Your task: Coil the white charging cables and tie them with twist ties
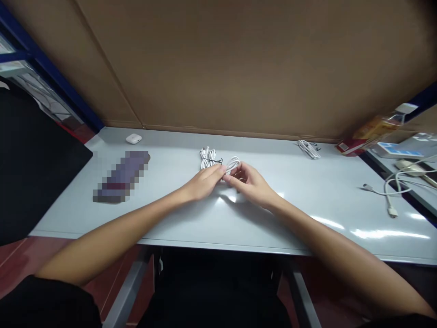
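Note:
A small coiled white cable [233, 163] sits between my hands, its loops showing above the fingertips. My left hand [205, 182] has its fingers closed together on the cable's left side. From the right, my right hand [251, 183] pinches the coil with thumb and curled fingers. Its lower part is hidden by the fingers. Just beyond my left hand lies a bundle of white cables [207, 157] bound with a black twist tie, close to the coil. Both hands are just over the grey table [177, 159].
Another tied white cable [308, 149] lies by the back panel. A white earbud case [133, 138] and a pixelated dark item [124, 175] are at the left. At the right stand a tilted bottle [375, 130] and a loose cable [389, 196] crossing the table edge.

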Action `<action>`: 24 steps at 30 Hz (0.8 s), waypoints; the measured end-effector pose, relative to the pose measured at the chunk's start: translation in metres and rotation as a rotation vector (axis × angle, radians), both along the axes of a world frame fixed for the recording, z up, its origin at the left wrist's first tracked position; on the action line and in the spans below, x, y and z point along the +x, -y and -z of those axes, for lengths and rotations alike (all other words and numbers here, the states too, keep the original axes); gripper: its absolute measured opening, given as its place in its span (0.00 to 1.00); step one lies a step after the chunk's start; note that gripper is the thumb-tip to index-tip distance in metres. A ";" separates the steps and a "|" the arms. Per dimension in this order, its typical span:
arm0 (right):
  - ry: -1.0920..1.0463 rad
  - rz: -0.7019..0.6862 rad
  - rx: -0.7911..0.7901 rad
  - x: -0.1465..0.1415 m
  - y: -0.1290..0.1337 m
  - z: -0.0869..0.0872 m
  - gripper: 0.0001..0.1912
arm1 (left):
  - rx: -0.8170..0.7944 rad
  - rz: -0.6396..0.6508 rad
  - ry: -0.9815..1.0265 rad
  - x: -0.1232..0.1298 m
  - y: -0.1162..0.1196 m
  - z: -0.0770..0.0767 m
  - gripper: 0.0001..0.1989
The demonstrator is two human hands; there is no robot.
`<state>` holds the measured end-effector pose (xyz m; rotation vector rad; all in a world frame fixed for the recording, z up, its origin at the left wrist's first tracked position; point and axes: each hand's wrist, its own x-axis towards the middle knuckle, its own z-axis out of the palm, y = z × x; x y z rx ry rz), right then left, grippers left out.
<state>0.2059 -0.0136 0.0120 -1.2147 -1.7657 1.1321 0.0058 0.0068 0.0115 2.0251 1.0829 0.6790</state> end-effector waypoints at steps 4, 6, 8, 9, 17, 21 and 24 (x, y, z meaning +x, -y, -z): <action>-0.045 -0.076 0.123 0.009 -0.001 -0.006 0.34 | -0.153 0.115 0.077 -0.004 0.001 -0.010 0.24; -0.033 -0.164 0.215 0.013 -0.002 -0.010 0.34 | -0.181 0.175 0.099 -0.005 0.003 -0.014 0.24; -0.017 -0.214 0.320 0.015 -0.004 -0.013 0.25 | -0.225 0.229 0.155 -0.005 0.004 -0.016 0.23; -0.017 -0.213 0.361 0.015 -0.005 -0.014 0.22 | -0.246 0.249 0.189 -0.005 0.004 -0.016 0.22; -0.132 -0.097 0.200 0.013 -0.008 -0.006 0.10 | -0.244 0.133 0.275 -0.005 0.006 -0.008 0.23; -0.164 -0.034 0.140 0.011 -0.007 -0.009 0.08 | -0.258 0.061 0.275 -0.003 0.009 -0.003 0.19; -0.201 -0.003 0.072 0.008 -0.004 -0.013 0.10 | -0.235 0.064 0.348 -0.001 0.010 0.001 0.19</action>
